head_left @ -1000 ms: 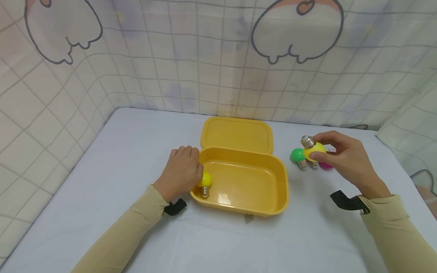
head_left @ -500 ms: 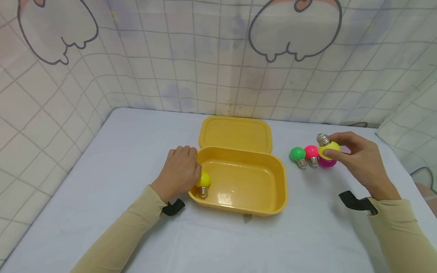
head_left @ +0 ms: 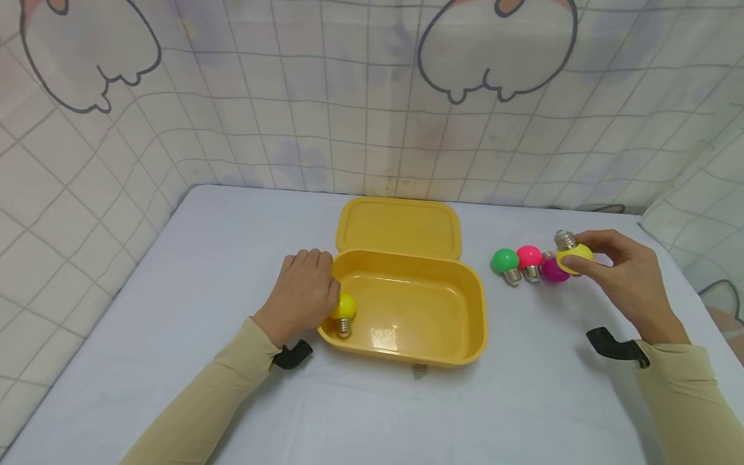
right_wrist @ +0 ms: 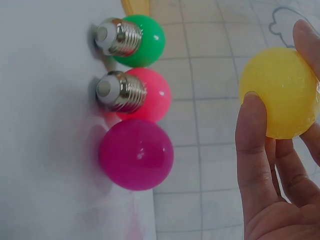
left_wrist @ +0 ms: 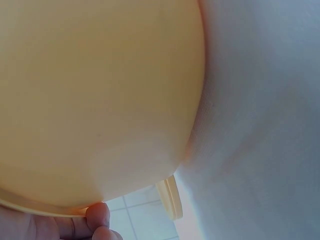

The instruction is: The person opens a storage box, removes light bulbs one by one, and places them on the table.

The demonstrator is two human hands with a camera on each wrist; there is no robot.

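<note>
My right hand pinches a yellow light bulb by its globe, with the metal screw base pointing up. It is held just above and right of a purple bulb, which lies beside a pink bulb and a green bulb on the table. Over on the left, my left hand grips the left rim of a yellow plastic box; its fingertips show at the rim in the left wrist view. Inside the box, next to that hand, lies another yellow bulb, partly hidden by the hand.
A flat yellow lid lies behind the box. White cloth covers the table. A patterned curtain hangs along the back and sides. A dark cable shows near the back right corner.
My right hand has carried the yellow bulb rightward, away from above the green and pink bulbs, uncovering the pink one and more of the purple one. My left hand keeps its grip on the box.
</note>
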